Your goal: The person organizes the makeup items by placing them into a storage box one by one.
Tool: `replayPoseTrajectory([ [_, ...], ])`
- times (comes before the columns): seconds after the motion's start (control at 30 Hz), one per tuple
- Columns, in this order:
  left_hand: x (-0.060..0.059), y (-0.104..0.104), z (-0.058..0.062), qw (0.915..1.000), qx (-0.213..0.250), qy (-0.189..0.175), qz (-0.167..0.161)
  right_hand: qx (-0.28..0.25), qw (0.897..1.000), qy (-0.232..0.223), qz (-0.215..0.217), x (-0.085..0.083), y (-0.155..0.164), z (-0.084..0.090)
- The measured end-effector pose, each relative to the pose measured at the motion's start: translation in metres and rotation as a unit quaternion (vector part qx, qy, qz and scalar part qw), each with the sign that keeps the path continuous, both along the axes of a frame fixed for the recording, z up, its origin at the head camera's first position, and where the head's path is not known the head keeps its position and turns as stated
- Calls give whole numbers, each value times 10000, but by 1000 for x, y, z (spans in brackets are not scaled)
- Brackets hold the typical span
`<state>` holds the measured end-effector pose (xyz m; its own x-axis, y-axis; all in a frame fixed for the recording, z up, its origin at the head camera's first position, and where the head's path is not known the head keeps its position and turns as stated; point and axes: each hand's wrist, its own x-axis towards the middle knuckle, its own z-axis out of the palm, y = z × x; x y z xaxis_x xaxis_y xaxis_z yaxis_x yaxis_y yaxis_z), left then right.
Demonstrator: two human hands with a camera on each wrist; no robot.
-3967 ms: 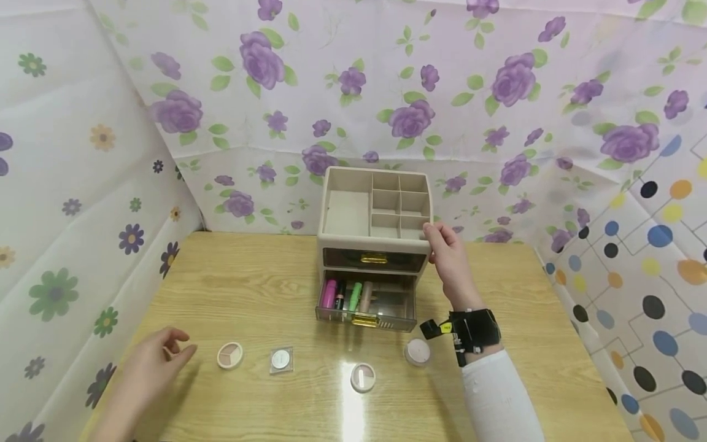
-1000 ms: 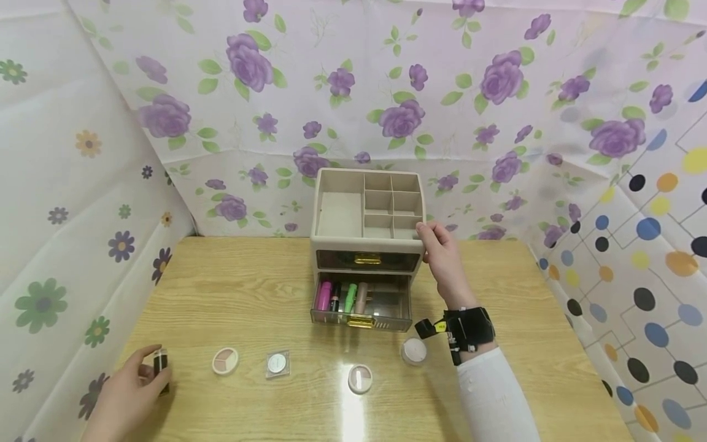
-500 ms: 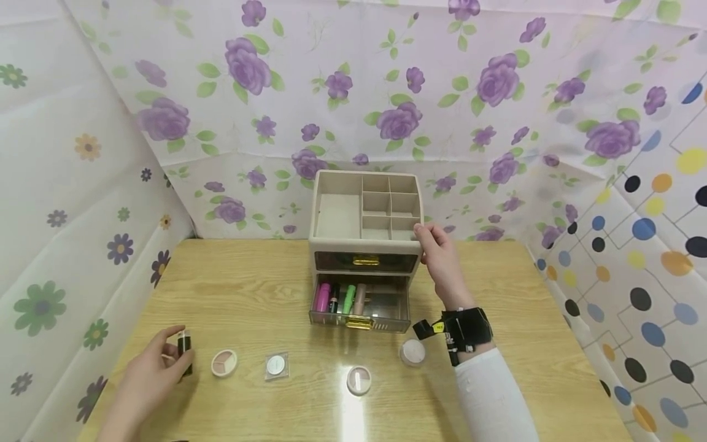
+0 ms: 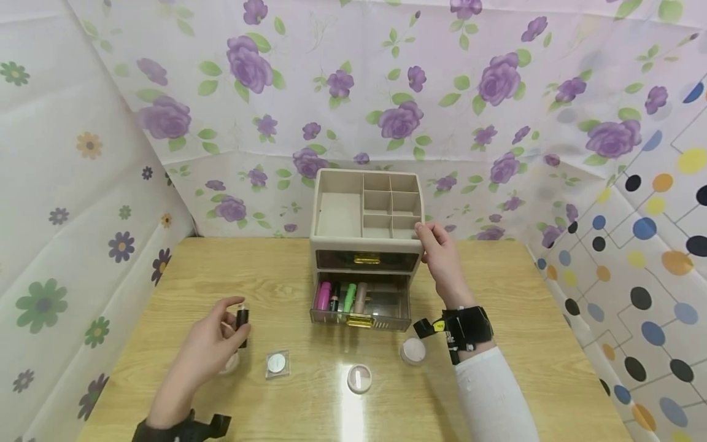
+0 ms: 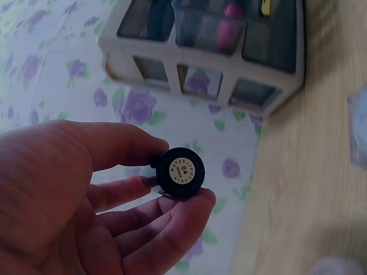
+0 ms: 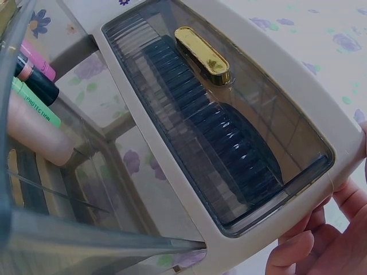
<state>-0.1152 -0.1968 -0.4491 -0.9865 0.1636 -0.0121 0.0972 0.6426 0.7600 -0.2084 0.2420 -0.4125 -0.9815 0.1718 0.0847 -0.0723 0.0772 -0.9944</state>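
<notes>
Plastic drawer (image 4: 388, 324) with four tubes (image 4: 350, 298)

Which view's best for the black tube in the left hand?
Left wrist: the black tube faces it end-on, up close, label "04" legible. Head shows its side, only small; right wrist doesn't show it.

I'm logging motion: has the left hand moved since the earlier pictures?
Yes: in the head view, the left hand has moved right and forward, closer to the drawer organizer.

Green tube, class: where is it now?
In the head view, the green tube lies on the left side of the open drawer, between the black tube and the beige tube.
</notes>
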Motion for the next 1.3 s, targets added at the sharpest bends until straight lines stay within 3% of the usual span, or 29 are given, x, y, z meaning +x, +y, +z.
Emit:
replayPoseTrajectory([
  [0.37, -19, 60, 20, 9964, 377, 227, -719, -39, 10000, 10, 28, 1, 1, 3],
  [0.73, -35, 124, 40, 9827, 610, 719, -1591, 10, 10000, 4, -62, 2, 3, 0],
  [0.87, -38, 142, 44, 9808, 606, 830, -1656, 45, 10000, 16, -33, 1, 2, 1],
  [1.1, -47, 176, 48, 9805, 413, 714, -1782, -33, 10000, 36, -61, 0, 3, 1],
  [1.3, -51, 196, 43, 9809, 271, 671, -1807, 30, 9999, 104, 1, 0, 2, 1],
])
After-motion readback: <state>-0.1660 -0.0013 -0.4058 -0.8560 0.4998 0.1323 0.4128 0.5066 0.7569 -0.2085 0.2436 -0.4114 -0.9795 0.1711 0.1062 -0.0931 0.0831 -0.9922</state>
